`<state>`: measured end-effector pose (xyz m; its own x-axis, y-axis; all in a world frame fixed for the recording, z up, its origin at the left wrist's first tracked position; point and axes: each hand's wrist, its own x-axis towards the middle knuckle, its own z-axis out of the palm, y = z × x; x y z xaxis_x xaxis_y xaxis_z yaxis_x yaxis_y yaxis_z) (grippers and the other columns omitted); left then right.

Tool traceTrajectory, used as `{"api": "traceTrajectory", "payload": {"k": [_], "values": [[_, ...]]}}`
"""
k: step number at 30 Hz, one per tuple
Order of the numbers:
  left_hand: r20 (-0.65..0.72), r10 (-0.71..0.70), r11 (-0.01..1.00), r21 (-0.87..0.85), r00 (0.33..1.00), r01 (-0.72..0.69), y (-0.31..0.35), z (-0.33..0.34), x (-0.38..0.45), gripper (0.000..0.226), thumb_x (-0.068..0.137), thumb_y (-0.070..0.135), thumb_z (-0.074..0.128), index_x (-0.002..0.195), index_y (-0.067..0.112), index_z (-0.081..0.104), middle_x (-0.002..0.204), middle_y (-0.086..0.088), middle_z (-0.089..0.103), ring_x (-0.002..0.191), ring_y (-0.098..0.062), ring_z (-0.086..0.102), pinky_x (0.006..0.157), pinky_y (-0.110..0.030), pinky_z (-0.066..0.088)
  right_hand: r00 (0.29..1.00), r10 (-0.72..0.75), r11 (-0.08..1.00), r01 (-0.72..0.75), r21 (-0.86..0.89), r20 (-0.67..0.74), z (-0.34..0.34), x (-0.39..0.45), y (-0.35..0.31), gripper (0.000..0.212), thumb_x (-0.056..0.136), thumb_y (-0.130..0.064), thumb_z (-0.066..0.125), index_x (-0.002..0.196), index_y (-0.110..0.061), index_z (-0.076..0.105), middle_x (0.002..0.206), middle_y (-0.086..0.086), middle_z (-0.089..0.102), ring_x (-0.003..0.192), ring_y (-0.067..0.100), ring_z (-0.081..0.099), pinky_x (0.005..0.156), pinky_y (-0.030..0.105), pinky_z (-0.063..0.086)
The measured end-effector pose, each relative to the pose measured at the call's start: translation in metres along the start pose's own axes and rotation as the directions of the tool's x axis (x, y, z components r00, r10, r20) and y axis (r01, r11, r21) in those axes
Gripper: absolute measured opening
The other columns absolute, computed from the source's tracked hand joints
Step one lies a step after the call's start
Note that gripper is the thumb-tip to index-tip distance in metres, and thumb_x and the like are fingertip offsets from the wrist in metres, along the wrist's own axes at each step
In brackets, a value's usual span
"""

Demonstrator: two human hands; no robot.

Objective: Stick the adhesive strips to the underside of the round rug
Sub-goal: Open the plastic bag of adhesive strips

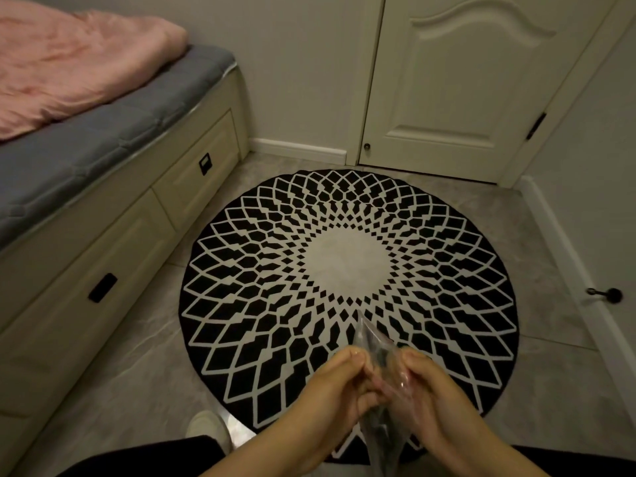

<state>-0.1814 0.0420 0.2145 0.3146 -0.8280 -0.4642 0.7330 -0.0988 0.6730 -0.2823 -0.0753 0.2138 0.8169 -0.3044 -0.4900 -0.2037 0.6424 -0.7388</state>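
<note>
Left hand [330, 390] and right hand [430, 394] both pinch a clear plastic bag [373, 342] above the pattern-side-up black-and-white round rug [275, 270] on the floor [137, 366]

The round rug [347, 270], black with a white lattice and pale centre, lies flat, pattern up. A clear plastic bag [373, 342] holding dark contents stands above its near edge.

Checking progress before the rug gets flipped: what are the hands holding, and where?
Both hands, left hand and right hand, pinch a clear plastic bag around its middle.
</note>
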Motion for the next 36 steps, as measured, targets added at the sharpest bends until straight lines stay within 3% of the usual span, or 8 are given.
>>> {"api": "traceTrajectory", "payload": {"k": [3, 6, 16, 21, 23, 26, 30, 36], "values": [[-0.135, 0.055, 0.917, 0.399, 0.989, 0.003, 0.003, -0.002, 0.003, 0.023, 0.097, 0.019, 0.045, 0.078, 0.011, 0.057, 0.072, -0.002, 0.063, 0.068, -0.015, 0.062, 0.077, -0.035, 0.056, 0.997, -0.021, 0.983, 0.008, -0.185, -0.072, 0.001, -0.001, 0.0, 0.04, 0.085, -0.026, 0.058, 0.088, 0.014, 0.056, 0.078, 0.021, 0.058, 0.07, 0.03, 0.053, 0.069, 0.037, 0.046], [-0.168, 0.104, 0.807, 0.59, 0.98, 0.015, 0.01, -0.009, 0.001, 0.027, 0.097, 0.021, 0.045, 0.075, 0.013, 0.057, 0.061, 0.003, 0.059, 0.06, -0.01, 0.058, 0.069, -0.027, 0.055, 0.983, -0.074, 0.896, -0.007, -0.444, -0.165, -0.004, 0.006, 0.0, 0.037, 0.095, -0.012, 0.047, 0.059, -0.004, 0.054, 0.052, 0.003, 0.049, 0.043, 0.009, 0.044, 0.046, 0.017, 0.037], [-0.188, 0.127, 0.542, 0.835, 0.974, 0.091, 0.01, -0.025, 0.0, 0.03, 0.096, 0.022, 0.047, 0.068, 0.015, 0.052, 0.06, 0.003, 0.051, 0.05, -0.005, 0.045, 0.054, -0.019, 0.041, 0.957, -0.254, 0.525, 0.018, -0.851, -0.137, -0.009, 0.014, 0.002, 0.038, 0.087, -0.016, 0.061, 0.051, -0.018, 0.05, 0.051, -0.005, 0.049, 0.051, 0.003, 0.042, 0.055, 0.017, 0.039], [-0.264, 0.213, 0.482, 0.866, 0.941, 0.134, 0.021, -0.034, 0.001, 0.032, 0.096, 0.025, 0.047, 0.065, 0.018, 0.051, 0.059, 0.005, 0.047, 0.05, -0.006, 0.04, 0.053, -0.02, 0.038, 0.947, -0.267, 0.514, -0.018, -0.858, -0.18, -0.015, 0.014, -0.011, 0.039, 0.084, -0.006, 0.062, 0.05, -0.015, 0.045, 0.041, -0.008, 0.043, 0.041, -0.001, 0.038, 0.047, 0.009, 0.037], [-0.244, 0.27, 0.382, 0.915, 0.932, 0.129, 0.028, -0.039, 0.0, 0.03, 0.095, 0.026, 0.047, 0.067, 0.018, 0.052, 0.062, 0.003, 0.049, 0.051, -0.007, 0.041, 0.055, -0.022, 0.04, 0.947, -0.263, 0.488, -0.033, -0.872, -0.183, -0.015, 0.014, -0.017, 0.04, 0.082, -0.006, 0.062, 0.048, -0.016, 0.045, 0.039, -0.009, 0.043, 0.04, -0.002, 0.038, 0.047, 0.01, 0.038], [-0.174, 0.325, 0.126, 0.982, 0.93, 0.14, 0.03, -0.042, 0.0, 0.027, 0.095, 0.029, 0.046, 0.071, 0.02, 0.053, 0.064, 0.004, 0.05, 0.054, -0.008, 0.043, 0.058, -0.025, 0.044, 0.933, -0.335, 0.258, -0.043, -0.965, -0.131, -0.016, 0.012, -0.018, 0.041, 0.078, -0.014, 0.062, 0.046, -0.021, 0.038, 0.04, -0.008, 0.038, 0.04, 0.002, 0.036, 0.044, 0.012, 0.034], [-0.126, 0.36, -0.024, 0.989, 0.924, 0.144, 0.026, -0.041, 0.004, 0.027, 0.097, 0.032, 0.042, 0.081, 0.018, 0.058, 0.069, 0.004, 0.054, 0.058, -0.008, 0.048, 0.063, -0.024, 0.05, 0.929, -0.367, -0.026, -0.068, -0.997, -0.054, -0.016, 0.01, -0.018, 0.03, 0.081, -0.027, 0.057, 0.054, -0.02, 0.044, 0.052, -0.005, 0.044, 0.046, 0.006, 0.039, 0.047, 0.016, 0.034], [-0.111, 0.427, -0.141, 0.972, 0.897, 0.188, 0.023, -0.041, 0.01, 0.024, 0.098, 0.034, 0.042, 0.084, 0.02, 0.055, 0.072, 0.007, 0.052, 0.064, -0.009, 0.053, 0.067, -0.024, 0.052, 0.948, -0.318, 0.049, 0.006, -0.999, -0.01, -0.016, 0.012, -0.011, 0.015, 0.089, -0.021, 0.053, 0.098, -0.026, 0.063, 0.082, -0.004, 0.064, 0.064, 0.005, 0.057, 0.06, 0.019, 0.05]]}}
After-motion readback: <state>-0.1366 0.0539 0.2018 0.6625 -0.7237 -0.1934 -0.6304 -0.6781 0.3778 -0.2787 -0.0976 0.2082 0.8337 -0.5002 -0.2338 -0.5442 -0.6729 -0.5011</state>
